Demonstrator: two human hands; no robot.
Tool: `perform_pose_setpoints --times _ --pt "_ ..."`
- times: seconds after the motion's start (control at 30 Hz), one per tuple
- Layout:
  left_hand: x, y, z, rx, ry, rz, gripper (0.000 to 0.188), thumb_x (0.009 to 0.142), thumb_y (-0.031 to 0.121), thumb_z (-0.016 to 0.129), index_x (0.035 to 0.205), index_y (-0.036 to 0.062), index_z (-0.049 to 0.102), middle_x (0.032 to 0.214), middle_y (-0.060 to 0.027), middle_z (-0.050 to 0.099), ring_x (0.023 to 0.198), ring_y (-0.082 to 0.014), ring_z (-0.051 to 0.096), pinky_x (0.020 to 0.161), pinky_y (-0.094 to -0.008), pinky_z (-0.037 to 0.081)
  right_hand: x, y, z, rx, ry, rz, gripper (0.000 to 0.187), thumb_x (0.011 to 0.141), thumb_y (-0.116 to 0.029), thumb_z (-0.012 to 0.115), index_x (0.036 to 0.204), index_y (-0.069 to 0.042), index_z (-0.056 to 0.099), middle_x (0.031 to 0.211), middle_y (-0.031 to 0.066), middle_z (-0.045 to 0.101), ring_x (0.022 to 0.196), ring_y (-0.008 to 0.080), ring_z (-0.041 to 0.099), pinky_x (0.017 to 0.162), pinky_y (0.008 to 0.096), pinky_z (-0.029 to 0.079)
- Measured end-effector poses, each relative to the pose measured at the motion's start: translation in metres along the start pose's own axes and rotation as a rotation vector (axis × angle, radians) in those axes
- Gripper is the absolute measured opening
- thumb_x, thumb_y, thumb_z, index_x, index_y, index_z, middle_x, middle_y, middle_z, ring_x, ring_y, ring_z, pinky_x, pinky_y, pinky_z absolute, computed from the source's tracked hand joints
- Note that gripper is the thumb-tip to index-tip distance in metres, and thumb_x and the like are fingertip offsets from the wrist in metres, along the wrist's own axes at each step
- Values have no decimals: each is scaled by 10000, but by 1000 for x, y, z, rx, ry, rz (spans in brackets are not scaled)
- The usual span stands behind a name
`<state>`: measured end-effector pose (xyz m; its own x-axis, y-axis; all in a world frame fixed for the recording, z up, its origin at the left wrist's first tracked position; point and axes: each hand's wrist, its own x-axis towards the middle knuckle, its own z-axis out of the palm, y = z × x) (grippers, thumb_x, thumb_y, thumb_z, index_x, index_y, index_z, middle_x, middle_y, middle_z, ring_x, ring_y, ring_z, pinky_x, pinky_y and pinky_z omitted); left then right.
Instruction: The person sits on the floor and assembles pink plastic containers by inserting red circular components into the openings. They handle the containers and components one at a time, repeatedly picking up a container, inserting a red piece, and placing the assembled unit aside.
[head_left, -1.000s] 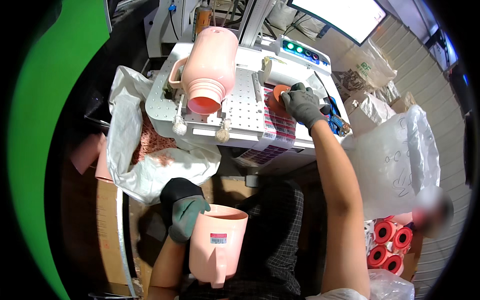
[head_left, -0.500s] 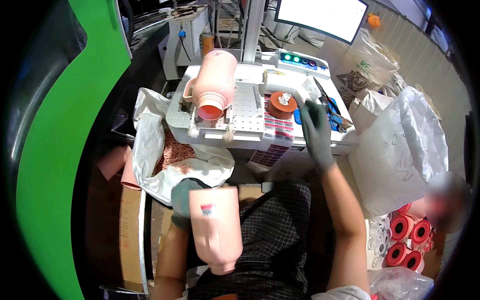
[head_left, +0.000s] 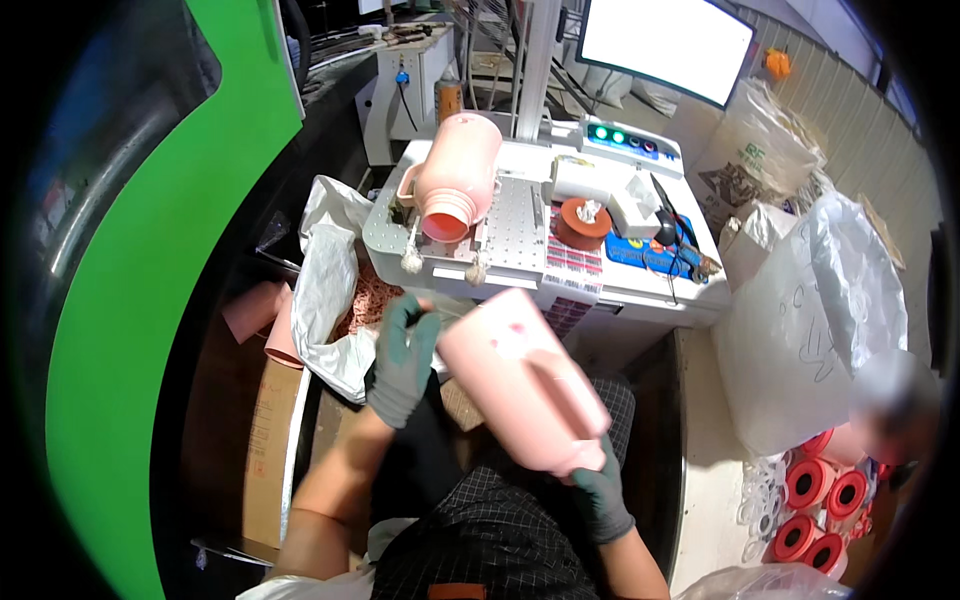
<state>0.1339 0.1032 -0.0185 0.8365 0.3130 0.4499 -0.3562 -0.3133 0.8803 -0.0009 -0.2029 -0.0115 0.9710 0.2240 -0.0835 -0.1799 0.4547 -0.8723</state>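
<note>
Your dark checked trousers (head_left: 490, 530) are nearest, lap below the work. Your right hand (head_left: 603, 500), gloved in grey, is closed around the neck of the pink jug (head_left: 505, 390); the grip sits at the narrow, lower-right end, with nearly the whole body projecting beyond it. The jug lies tilted in the air above your knees, wide end up and to the left, handle along its right flank. The body is slightly blurred.

Your left hand (head_left: 403, 360) is raised just beside the wide end, fingers bent. You cannot tell here whether its fingertips meet or pinch anything, nor whether it touches the jug.

Beyond the left hand: an open white sack (head_left: 325, 270) with pink shavings (head_left: 368, 298). Farther off, on the perforated plate (head_left: 515, 215), a second pink jug (head_left: 462, 170) rests with its mouth toward you. To its right, an orange-brown roll (head_left: 583, 228) sits on a label strip (head_left: 573, 264). Farthest: a lit monitor (head_left: 668, 45).
</note>
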Motion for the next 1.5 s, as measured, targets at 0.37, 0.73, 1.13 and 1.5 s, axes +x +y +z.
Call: perform_pose_setpoints --times 0.37,0.73,1.13,1.5 --pt "194 -17 11 991 -508 1292 405 890 253 650 1289 196 608 1509 -59 506 1408 -332 472 1140 -531 427 18 -88 -1 -18 343 -569 1135 806 -352 831 1655 -9 160 1640 174 323 1470 341 419 1193 493 383" --pt "-3 133 -119 558 -1 613 741 685 260 878 1316 66 541 1277 -163 597 1176 -352 592 988 -481 489 156 -77 27 -964 234 -860 1026 801 -195 882 1625 3 305 1652 221 362 1450 297 483 1156 401 446" --pt "-104 56 -98 74 -396 7 657 677 325 927 1177 11 638 1142 -168 706 946 -379 663 899 -446 517 316 -10 168 -1839 284 -724 916 816 -371 832 1600 -356 358 1649 328 248 966 422 755 717 471 616" --pt "-104 37 -84 -275 -529 -210 795 753 246 925 1387 -23 529 1278 -171 636 1169 -313 633 1033 -417 501 324 -13 188 -1817 186 -542 957 829 -384 817 1608 -358 263 1644 364 168 947 501 730 723 531 620"
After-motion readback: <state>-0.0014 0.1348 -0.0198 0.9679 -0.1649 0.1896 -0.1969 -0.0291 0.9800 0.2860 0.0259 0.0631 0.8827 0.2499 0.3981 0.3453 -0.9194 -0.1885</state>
